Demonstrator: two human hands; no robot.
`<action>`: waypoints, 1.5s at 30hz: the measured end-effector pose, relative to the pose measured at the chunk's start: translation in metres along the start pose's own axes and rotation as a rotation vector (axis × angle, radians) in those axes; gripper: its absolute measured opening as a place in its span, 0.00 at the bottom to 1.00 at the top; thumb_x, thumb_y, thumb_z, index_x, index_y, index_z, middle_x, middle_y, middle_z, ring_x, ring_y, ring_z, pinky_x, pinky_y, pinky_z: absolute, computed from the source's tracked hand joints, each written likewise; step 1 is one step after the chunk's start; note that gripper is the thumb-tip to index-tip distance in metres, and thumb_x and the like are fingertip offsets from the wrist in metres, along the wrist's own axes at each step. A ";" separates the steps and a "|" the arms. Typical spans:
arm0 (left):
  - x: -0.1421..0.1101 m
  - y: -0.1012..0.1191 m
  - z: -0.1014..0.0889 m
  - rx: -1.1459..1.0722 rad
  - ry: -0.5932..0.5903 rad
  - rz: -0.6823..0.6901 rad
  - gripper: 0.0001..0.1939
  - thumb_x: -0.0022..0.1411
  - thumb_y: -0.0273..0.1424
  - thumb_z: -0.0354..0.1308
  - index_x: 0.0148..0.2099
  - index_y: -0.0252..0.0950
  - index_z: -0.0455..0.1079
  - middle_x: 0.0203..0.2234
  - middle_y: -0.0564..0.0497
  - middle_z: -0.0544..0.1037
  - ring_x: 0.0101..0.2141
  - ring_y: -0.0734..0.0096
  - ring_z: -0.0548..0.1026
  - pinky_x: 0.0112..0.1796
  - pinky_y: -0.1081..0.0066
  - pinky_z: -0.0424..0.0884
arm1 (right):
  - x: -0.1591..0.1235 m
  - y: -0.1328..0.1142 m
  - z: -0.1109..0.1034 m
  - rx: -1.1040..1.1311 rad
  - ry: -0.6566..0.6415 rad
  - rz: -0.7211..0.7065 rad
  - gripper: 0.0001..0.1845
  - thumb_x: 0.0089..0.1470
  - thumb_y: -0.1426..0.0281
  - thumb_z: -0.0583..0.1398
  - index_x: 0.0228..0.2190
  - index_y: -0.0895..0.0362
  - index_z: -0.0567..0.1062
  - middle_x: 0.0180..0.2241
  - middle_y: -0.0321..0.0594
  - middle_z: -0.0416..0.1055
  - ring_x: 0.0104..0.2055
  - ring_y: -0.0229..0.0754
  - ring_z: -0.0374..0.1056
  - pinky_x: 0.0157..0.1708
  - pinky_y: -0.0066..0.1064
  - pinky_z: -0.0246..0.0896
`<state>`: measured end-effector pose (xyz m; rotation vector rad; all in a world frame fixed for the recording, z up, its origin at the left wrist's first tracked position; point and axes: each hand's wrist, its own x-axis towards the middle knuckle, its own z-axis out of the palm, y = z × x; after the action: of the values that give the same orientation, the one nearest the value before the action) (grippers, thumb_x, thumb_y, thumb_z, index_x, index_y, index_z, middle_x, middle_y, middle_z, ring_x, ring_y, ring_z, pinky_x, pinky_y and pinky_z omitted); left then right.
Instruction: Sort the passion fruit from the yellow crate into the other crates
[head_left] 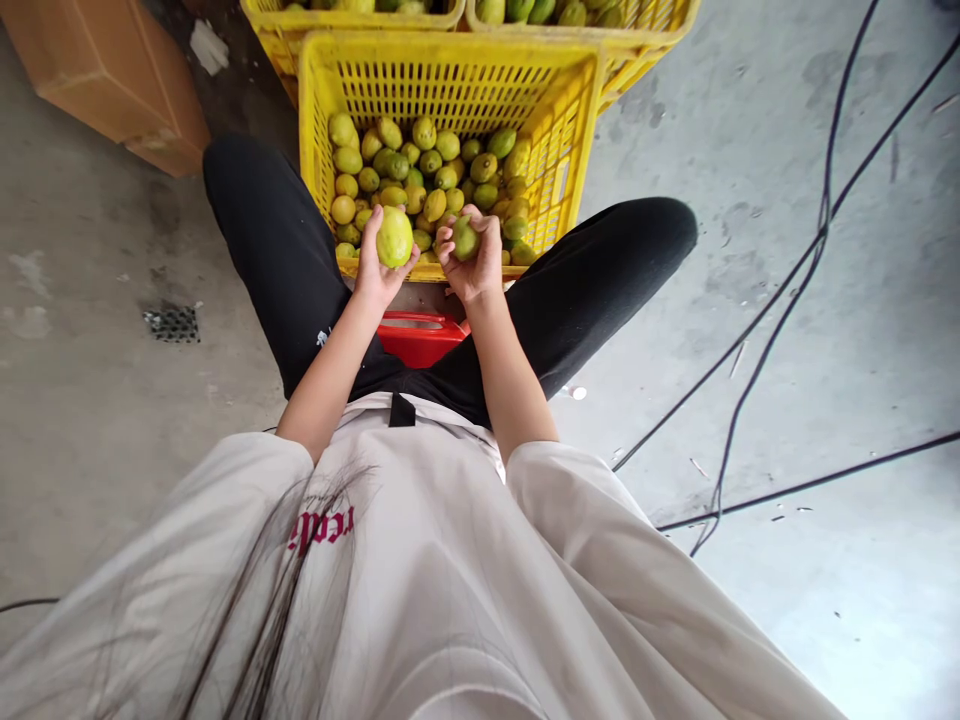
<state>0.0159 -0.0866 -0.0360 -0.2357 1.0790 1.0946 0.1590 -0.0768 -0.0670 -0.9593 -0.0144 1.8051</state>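
Note:
A yellow-green lemon (394, 237) rests in my left hand (373, 268), the fingers and thumb curled round its sides. My right hand (484, 262) grips a darker green lemon (466, 239), with the fingers bent over it. Both hands are above the near rim of a yellow plastic crate (450, 45) with slotted walls. Inside that crate lie several loose lemons (435, 205), some green and some yellow. The two held fruits are apart from each other.
Behind stand more yellow crates (600, 38) with fruit. A cardboard box (112, 80) is at the upper left. Black cables (780, 300) cross the concrete floor (847, 350) on the right. A red plastic seat (421, 342) shows between the legs.

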 end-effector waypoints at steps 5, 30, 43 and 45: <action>0.004 -0.004 -0.004 -0.049 -0.034 0.065 0.15 0.80 0.39 0.52 0.39 0.45 0.73 0.36 0.52 0.85 0.69 0.62 0.72 0.65 0.61 0.74 | -0.005 0.005 0.002 -0.087 -0.120 0.000 0.14 0.57 0.55 0.66 0.33 0.46 0.68 0.32 0.30 0.74 0.47 0.43 0.66 0.42 0.35 0.68; -0.013 0.003 0.002 -0.150 -0.035 0.055 0.18 0.80 0.47 0.49 0.53 0.43 0.74 0.47 0.49 0.84 0.63 0.58 0.79 0.54 0.62 0.82 | 0.005 0.004 -0.010 -0.013 -0.179 -0.070 0.12 0.44 0.69 0.68 0.33 0.46 0.74 0.35 0.25 0.79 0.48 0.42 0.61 0.58 0.40 0.58; 0.019 -0.005 -0.018 -0.059 0.293 0.002 0.18 0.78 0.40 0.51 0.35 0.39 0.69 0.23 0.53 0.75 0.26 0.71 0.78 0.29 0.75 0.75 | -0.004 0.007 -0.005 0.065 0.420 0.098 0.06 0.64 0.68 0.57 0.38 0.51 0.75 0.33 0.34 0.74 0.31 0.39 0.71 0.32 0.29 0.74; 0.020 -0.003 -0.019 -0.107 0.375 -0.008 0.15 0.77 0.40 0.51 0.38 0.39 0.70 0.24 0.52 0.75 0.26 0.69 0.77 0.28 0.75 0.75 | -0.009 0.003 0.002 0.068 0.552 0.235 0.11 0.66 0.71 0.52 0.39 0.52 0.75 0.33 0.37 0.72 0.30 0.40 0.70 0.32 0.31 0.75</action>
<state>0.0078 -0.0883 -0.0624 -0.5469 1.3504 1.1285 0.1564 -0.0841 -0.0615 -1.4253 0.5192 1.6779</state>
